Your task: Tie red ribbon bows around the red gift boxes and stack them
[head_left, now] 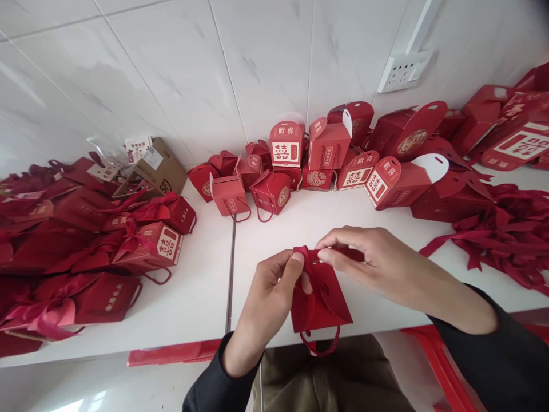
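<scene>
In front of me a red gift box (315, 312) with a rope handle stands at the table's front edge. My left hand (278, 280) pinches a red ribbon (301, 252) at the top of this box, thumb over it. From the right, my right hand (360, 254) grips another stretch of the same ribbon between thumb and fingertips. Part of the ribbon runs behind my right fingers. My hands hide much of the box's top.
Boxes tied with ribbon (146, 243) crowd the left side, near an open cardboard carton (160, 171). Several untied red boxes (328, 143) line the wall. Loose red ribbons (506, 234) lie heaped at right. A power socket (405, 70) is on the tiled wall.
</scene>
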`<state>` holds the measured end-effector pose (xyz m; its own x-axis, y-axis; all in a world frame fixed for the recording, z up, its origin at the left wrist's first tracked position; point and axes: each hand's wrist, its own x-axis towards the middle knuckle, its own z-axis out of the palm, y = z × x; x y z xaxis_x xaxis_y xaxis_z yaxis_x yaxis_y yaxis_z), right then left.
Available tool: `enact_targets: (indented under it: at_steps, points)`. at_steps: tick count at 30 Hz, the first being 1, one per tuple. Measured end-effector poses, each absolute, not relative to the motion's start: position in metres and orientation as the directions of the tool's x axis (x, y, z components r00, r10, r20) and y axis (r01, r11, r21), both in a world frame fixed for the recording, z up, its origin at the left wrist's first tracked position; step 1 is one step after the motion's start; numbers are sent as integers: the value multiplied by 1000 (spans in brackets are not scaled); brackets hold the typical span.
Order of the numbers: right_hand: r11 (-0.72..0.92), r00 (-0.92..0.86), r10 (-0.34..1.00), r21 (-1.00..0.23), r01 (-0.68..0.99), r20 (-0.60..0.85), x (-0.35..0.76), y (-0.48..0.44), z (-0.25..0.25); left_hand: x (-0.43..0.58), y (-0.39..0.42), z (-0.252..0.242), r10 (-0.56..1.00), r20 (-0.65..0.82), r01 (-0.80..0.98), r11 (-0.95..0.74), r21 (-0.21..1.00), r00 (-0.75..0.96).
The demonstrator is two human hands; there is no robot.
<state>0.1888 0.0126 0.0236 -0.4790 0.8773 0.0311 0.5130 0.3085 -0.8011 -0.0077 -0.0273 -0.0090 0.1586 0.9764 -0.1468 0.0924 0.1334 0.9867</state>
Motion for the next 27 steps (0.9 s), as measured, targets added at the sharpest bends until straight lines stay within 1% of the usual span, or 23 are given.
enact_targets:
  at_steps: [3,6,8,10,12,16,18,23,25,27]
  points:
    - [224,-446,894,-827,516,-36,199,8,28,-10,-26,-9,972,-151,-13,156,988,178]
    - [185,-492,866,-854,487,-93,201,3,32,-12,-26,-8,966,-156,-121,184,976,208]
    - [170,-514,850,-863,475,-116,200,1,34,-12,-27,-6,958,-174,-143,210,967,230]
    - [162,-513,851,-870,466,-117,199,0,34,-13,-28,-5,947,-203,-113,237,965,250]
    - [160,-495,864,-886,435,-87,199,1,33,-12,-29,-6,937,-223,-63,248,967,271]
    - [178,-398,917,-918,354,25,203,1,31,-10,-29,-10,927,-235,27,238,971,293]
    - [191,-347,935,-926,326,71,204,2,30,-9,-28,-11,926,-228,45,225,973,302]
    - [179,-213,969,-944,276,122,204,2,30,-8,-28,-17,936,-162,121,131,984,311]
    - [187,-205,970,-945,268,134,205,1,31,-9,-28,-18,937,-158,121,125,985,311]
    - [183,-257,960,-946,268,113,207,-1,32,-9,-28,-17,933,-176,70,163,984,312]
